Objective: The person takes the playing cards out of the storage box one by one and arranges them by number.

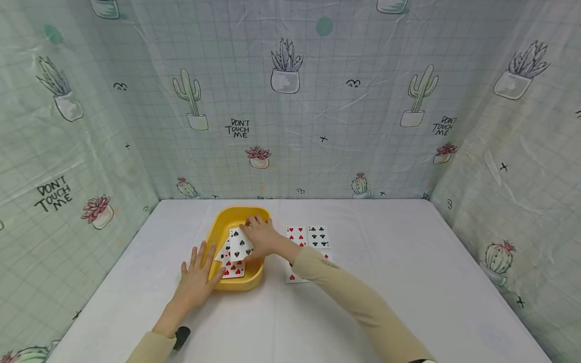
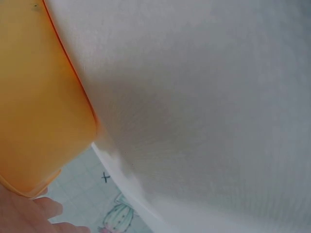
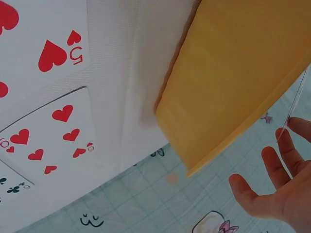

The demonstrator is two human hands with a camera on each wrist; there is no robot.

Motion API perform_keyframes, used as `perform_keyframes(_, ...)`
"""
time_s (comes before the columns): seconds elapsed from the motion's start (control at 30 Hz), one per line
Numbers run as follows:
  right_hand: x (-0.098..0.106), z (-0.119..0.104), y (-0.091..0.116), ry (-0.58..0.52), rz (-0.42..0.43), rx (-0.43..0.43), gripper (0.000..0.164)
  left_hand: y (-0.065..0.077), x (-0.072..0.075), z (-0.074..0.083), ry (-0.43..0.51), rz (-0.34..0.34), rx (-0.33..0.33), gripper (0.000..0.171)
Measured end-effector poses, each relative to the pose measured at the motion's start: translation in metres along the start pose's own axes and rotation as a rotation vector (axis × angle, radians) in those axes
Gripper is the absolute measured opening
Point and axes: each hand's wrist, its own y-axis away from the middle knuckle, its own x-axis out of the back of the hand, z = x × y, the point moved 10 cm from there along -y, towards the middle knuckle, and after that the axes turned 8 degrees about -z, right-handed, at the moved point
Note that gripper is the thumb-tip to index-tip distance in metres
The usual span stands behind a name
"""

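Observation:
A yellow plastic tray (image 1: 242,286) stands on the white table with several playing cards inside. My right hand (image 1: 264,238) reaches over its right side and pinches a spades card (image 1: 239,246), tilted above the others. In the right wrist view that card shows only as a thin edge at the fingers (image 3: 286,150). Below it lie a hearts card (image 1: 233,270) and a partly covered card with black pips. My left hand (image 1: 196,279) rests at the tray's left rim, fingers straight and spread. The left wrist view catches part of this hand (image 2: 29,213) beside the yellow wall.
Right of the tray, face-up cards lie in rows: a six of hearts (image 3: 63,128), a six of clubs (image 1: 318,237) and a five of hearts (image 3: 51,56). My right forearm partly covers the near row. Patterned cloth (image 1: 317,111) walls the table's back and sides.

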Motion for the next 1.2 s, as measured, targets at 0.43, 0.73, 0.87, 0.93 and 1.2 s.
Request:
perform_keyframes(0.43, 0.007, 0.015, 0.031, -0.038, 0.028, -0.036, 0.091, 0.001, 0.002, 0.0, 0.007, 0.004, -0.001, 0.071)
perform_keyframes(0.73, 0.006, 0.029, 0.059, -0.108, 0.052, -0.04, 0.089, 0.0, 0.001, 0.001, 0.013, -0.002, -0.003, 0.071)
perform_keyframes(0.87, 0.006, 0.033, 0.07, -0.123, 0.089, -0.027, 0.087, 0.002, 0.002, 0.001, 0.015, 0.007, -0.004, 0.071)
perform_keyframes(0.93, 0.005, 0.035, 0.076, -0.119, 0.107, -0.023, 0.087, 0.002, 0.002, 0.001, 0.015, 0.006, -0.005, 0.071)
perform_keyframes(1.2, 0.0, 0.041, 0.094, -0.127, 0.123, -0.013, 0.088, 0.002, 0.002, 0.001, 0.014, 0.003, -0.003, 0.071)
